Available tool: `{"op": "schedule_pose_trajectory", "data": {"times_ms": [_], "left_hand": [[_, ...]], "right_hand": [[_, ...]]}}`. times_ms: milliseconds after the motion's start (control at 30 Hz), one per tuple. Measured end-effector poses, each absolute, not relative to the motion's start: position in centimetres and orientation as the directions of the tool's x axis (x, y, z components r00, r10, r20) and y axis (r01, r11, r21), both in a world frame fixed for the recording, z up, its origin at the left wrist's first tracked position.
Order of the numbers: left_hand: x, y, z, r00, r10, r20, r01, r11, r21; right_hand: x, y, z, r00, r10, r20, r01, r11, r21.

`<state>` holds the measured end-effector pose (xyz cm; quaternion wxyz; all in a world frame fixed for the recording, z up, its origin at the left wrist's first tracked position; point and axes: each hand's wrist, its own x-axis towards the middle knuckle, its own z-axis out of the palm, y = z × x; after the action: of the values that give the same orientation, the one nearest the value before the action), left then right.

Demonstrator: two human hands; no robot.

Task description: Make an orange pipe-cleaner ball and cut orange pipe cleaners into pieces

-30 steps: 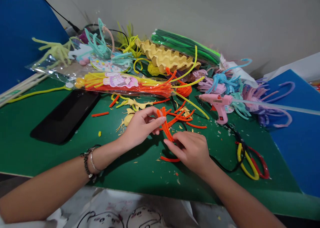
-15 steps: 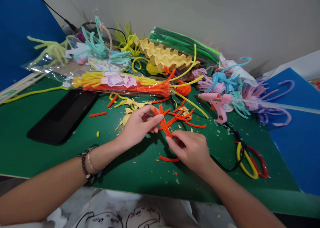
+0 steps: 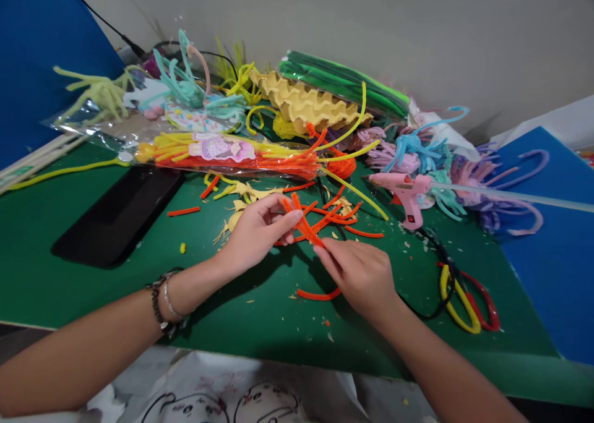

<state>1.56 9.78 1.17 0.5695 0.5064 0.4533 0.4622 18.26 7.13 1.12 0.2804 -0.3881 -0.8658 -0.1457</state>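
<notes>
Between my hands are short orange pipe cleaners [image 3: 305,226], held just above the table. My left hand [image 3: 262,226] pinches their upper part between thumb and fingers. The thumb and curled fingers of my right hand [image 3: 359,274] grip their lower ends. More cut orange pipe cleaner pieces [image 3: 331,219] lie crossed on the green table behind my hands, among torn yellow scraps [image 3: 236,219]. One curved orange piece [image 3: 318,295] lies in front, close to my right hand.
A clear bag of yellow and orange pipe cleaners [image 3: 223,154] lies behind. A pink glue gun [image 3: 403,191], its black cord, and red-and-yellow-handled scissors [image 3: 468,299] are at right. A dark tablet [image 3: 116,219] lies left. Egg-carton card [image 3: 306,101] and green pipe cleaners [image 3: 341,83] stand at the back.
My right hand has turned slightly and shifted a little right, its fingers closing more over the lower ends of the orange pieces. The left hand has hardly moved.
</notes>
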Motion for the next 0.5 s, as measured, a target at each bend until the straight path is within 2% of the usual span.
{"op": "schedule_pose_trajectory", "data": {"times_ms": [167, 300, 367, 433, 467, 500], "left_hand": [[1.5, 9.9, 1.1, 0.156, 0.986, -0.055, -0.060, 0.065, 0.996], [1.4, 9.9, 0.9, 0.145, 0.989, -0.034, -0.052, 0.042, 0.998], [1.4, 9.8, 1.0, 0.126, 0.992, -0.021, -0.036, 0.026, 0.999], [1.2, 9.9, 1.1, 0.100, 0.995, -0.010, -0.010, 0.011, 1.000], [1.2, 9.9, 1.1, 0.089, 0.996, -0.004, 0.003, 0.004, 1.000], [1.1, 10.0, 1.2, 0.079, 0.997, 0.002, 0.014, -0.003, 1.000]], "right_hand": [[18.3, 7.4, 1.0, -0.583, 0.526, 0.619, 0.752, 0.637, 0.168], [18.1, 7.3, 0.9, -0.574, 0.537, 0.618, 0.762, 0.626, 0.163], [18.7, 6.9, 1.8, -0.518, 0.619, 0.590, 0.818, 0.560, 0.132], [19.9, 6.3, 3.5, -0.423, 0.765, 0.486, 0.892, 0.445, 0.075], [20.7, 6.0, 4.4, -0.395, 0.845, 0.361, 0.908, 0.418, 0.015], [21.5, 5.7, 5.3, -0.437, 0.864, 0.249, 0.881, 0.467, -0.075]]}}
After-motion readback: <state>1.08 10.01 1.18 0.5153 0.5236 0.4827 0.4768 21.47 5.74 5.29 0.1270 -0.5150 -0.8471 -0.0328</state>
